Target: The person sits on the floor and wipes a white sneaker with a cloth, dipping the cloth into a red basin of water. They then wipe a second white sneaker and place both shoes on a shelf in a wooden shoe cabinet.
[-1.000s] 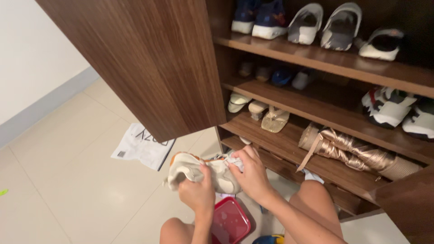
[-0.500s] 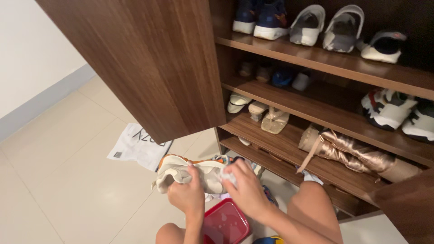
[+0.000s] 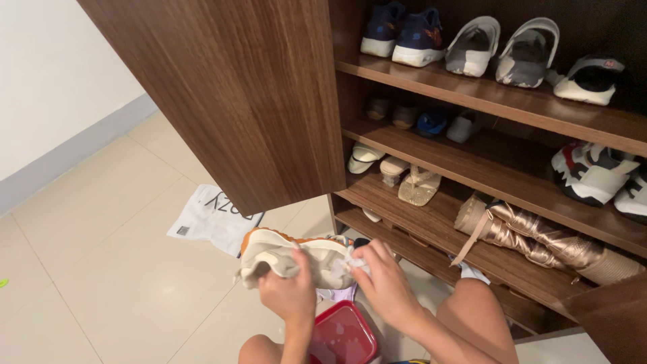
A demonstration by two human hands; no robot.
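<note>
At far left, a white wall (image 3: 47, 74) meets the pale tiled floor (image 3: 101, 269) along a grey skirting strip. Further right on the floor lies a flat white printed bag (image 3: 212, 219), partly under the open brown cabinet door (image 3: 229, 94) that hangs above it. Just right of the bag, near the bottom middle, a pale cream shoe (image 3: 296, 256) with an orange-brown sole edge is held above the floor, lying on its side with the sole turned to the far side. The left hand (image 3: 290, 293) grips the shoe from the near side, fingers curled tight over its upper. The right hand (image 3: 384, 283) is closed around a small white cloth (image 3: 357, 261) pressed against the shoe's right end. Below the hands, between the person's bare knees, sits a red container (image 3: 344, 337) on the floor. To the right stands the open shoe cabinet with wooden shelves (image 3: 485, 101). Its top shelf carries blue sneakers (image 3: 404, 37), then grey and white slip-ons (image 3: 502, 44). On the shelf below sit small dark shoes, far back and dim. Lower still are pale sandals (image 3: 397, 175), and right of them shiny gold boots (image 3: 539, 236) lying flat. White sneakers (image 3: 596, 172) sit at far right.
</note>
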